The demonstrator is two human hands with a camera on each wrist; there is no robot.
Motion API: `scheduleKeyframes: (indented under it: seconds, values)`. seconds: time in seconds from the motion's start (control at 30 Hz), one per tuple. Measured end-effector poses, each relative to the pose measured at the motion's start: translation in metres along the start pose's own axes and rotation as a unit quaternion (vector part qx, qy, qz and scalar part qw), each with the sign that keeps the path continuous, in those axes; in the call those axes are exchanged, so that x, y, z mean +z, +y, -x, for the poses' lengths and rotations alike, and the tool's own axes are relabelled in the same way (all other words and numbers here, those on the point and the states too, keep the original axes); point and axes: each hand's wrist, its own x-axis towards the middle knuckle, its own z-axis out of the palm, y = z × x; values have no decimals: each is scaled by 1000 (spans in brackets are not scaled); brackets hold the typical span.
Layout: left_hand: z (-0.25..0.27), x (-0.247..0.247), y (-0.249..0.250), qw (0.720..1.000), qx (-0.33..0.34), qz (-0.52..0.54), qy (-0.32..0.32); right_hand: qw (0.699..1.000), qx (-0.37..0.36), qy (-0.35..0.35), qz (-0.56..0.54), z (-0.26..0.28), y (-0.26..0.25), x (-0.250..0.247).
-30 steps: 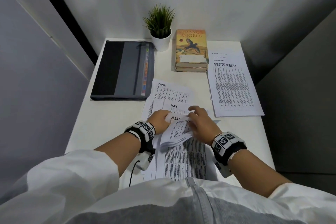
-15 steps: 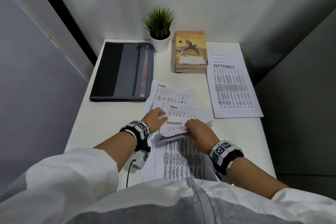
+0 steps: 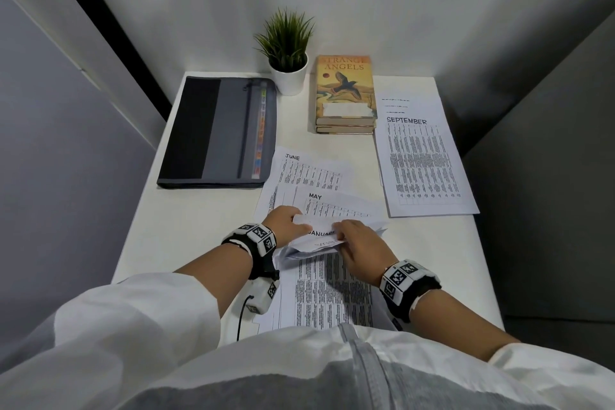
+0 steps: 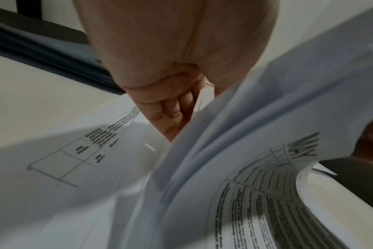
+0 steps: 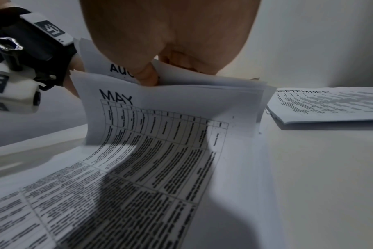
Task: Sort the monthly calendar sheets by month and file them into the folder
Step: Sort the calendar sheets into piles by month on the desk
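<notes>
Overhead, the head view shows the grey folder (image 3: 216, 133) lying shut near the tabletop's (image 3: 199, 226) far left corner, coloured tabs showing along its zip. Sheets headed JUNE (image 3: 311, 170) and MAY (image 3: 339, 205) fan out mid-tabletop; a SEPTEMBER pile (image 3: 422, 160) lies along the right edge beside a book (image 3: 344, 90) titled STRANGE ANGELS. Both the left hand (image 3: 286, 221) and the right hand (image 3: 361, 245) pinch curled sheets by the near edge, JANUARY readable between them.

From the left wrist, curled fingers (image 4: 170, 116) grip bent pages.

From the right wrist, the thumb (image 5: 146, 74) presses a sheet starting AUG above MAY.
</notes>
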Motion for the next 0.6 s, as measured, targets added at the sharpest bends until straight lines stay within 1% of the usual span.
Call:
scheduleKeyframes:
  seconds: [0.07, 0.23, 0.33, 0.47, 0.6]
  values:
    - [-1, 0, -2, 1000, -3, 19, 10, 1000, 1, 5, 5, 1, 0, 0]
    - [-3, -2, -5, 998, 24, 56, 27, 1000, 6, 2, 10, 5, 4, 1]
    - [-2, -1, -2, 998, 15, 54, 34, 1000, 10, 4, 7, 6, 5, 4]
    - [-2, -1, 2, 999, -6, 39, 18, 1000, 3, 18, -1, 8, 6, 6]
    - [-1, -2, 0, 997, -9, 69, 12, 1000, -12, 26, -11, 8, 5, 8]
